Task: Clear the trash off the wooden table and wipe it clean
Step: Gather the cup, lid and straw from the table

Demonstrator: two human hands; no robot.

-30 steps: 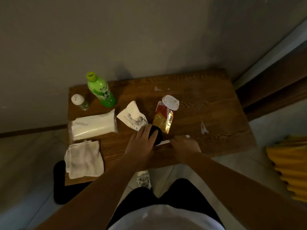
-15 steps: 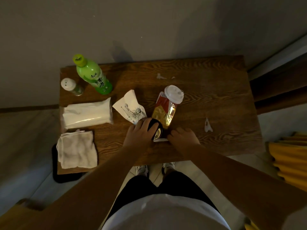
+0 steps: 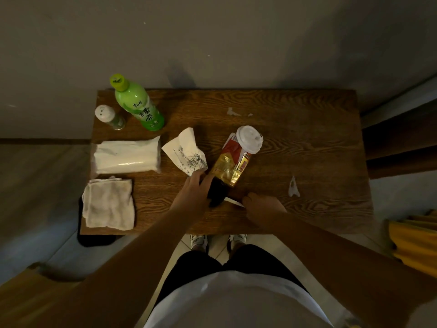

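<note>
Wooden table (image 3: 307,162) carries the trash. The left hand (image 3: 191,197) has tilted the dark object (image 3: 216,192) it grips since the earlier frame; the object's identity is unclear. The right hand (image 3: 262,207), fingers curled, now pinches a white strip (image 3: 233,201). A lidded cup (image 3: 249,139) rests beside the gold wrapper (image 3: 230,166); paper scraps (image 3: 293,187) lie right.

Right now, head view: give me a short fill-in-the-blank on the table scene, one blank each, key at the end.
1. The green bottle stands upright at the table's far ____ corner.
2. The left hand grips a ____ object lying on the wooden table.
3. The cup's white lid is ____ the cup.
4. The folded white cloth lies nearer the person than the ____ pack.

Missing words: left; dark; on; tissue
</note>
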